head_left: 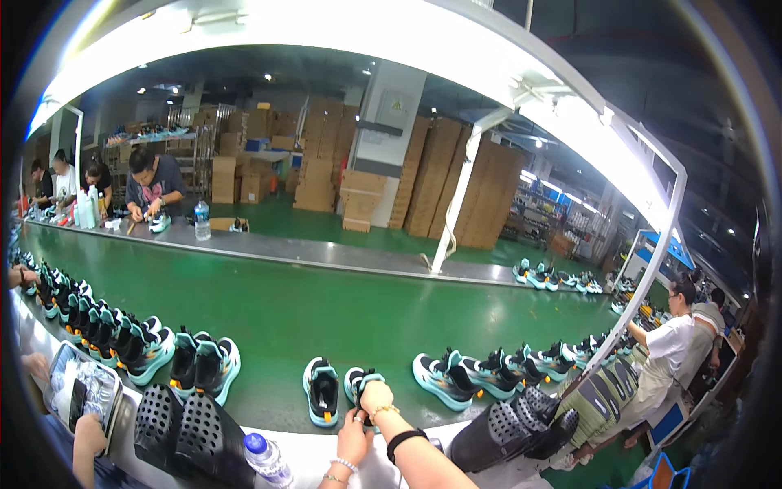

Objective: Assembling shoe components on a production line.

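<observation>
- Two hands rise from the lower edge: the left hand (352,440), with rings and a bead bracelet, sits just under the right hand (376,399); its fingers look loosely curled, holding nothing I can make out.
- Right-hand fingers close on the heel of a black-and-teal sneaker (359,385) standing on the green conveyor belt (326,301), just past the bench (309,447).
- Beside them, to the left, its twin sneaker (322,392) stands untouched.
- Near the left wrist, a water bottle (265,459) and black perforated shoe lasts (186,428).
- Further along, more sneakers (456,377) crowd the belt.
- Risk, as I judge it: a heel-only grip could let the shoe twist or tip against its neighbour.
</observation>
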`<state>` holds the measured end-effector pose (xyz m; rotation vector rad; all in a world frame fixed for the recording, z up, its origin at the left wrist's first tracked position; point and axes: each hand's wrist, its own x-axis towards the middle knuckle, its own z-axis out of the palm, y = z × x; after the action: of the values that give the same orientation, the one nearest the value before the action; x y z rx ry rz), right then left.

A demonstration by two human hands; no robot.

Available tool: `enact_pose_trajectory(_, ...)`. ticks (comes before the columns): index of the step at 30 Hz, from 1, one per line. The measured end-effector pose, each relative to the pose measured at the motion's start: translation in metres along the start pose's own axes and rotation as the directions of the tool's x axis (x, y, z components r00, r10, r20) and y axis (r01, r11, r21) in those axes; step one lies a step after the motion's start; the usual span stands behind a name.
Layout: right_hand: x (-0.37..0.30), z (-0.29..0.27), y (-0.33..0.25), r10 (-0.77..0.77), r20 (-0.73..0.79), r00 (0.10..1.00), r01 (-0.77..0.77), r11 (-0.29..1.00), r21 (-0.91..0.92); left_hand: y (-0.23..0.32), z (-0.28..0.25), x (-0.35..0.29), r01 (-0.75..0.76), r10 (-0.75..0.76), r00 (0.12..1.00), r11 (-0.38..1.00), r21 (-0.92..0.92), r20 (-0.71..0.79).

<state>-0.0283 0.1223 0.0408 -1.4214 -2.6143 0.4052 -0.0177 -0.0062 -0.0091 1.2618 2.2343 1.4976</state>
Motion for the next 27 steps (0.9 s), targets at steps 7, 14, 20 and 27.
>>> enact_pose_trajectory(7,-0.021,-0.021,0.037,-0.256,-0.024,0.966,0.248,0.899,0.361,0.009,0.015,-0.004,-0.084,0.085,0.986,0.996,0.014,-0.144)
enact_pose_trajectory(14,-0.158,-0.005,0.049,-0.163,0.193,0.968,-0.116,0.392,0.913,-0.024,0.023,0.013,-0.246,0.233,0.887,0.969,0.020,-0.399)
enact_pose_trajectory(20,-0.221,0.034,0.073,-0.134,0.223,0.966,-0.164,0.352,0.921,-0.004,0.015,0.007,-0.203,0.288,0.832,0.954,0.222,-0.474)
enact_pose_trajectory(27,-0.221,0.059,0.080,-0.241,0.149,0.959,-0.065,0.326,0.943,-0.011,0.023,0.000,0.107,-0.111,0.993,0.990,-0.091,-0.046)
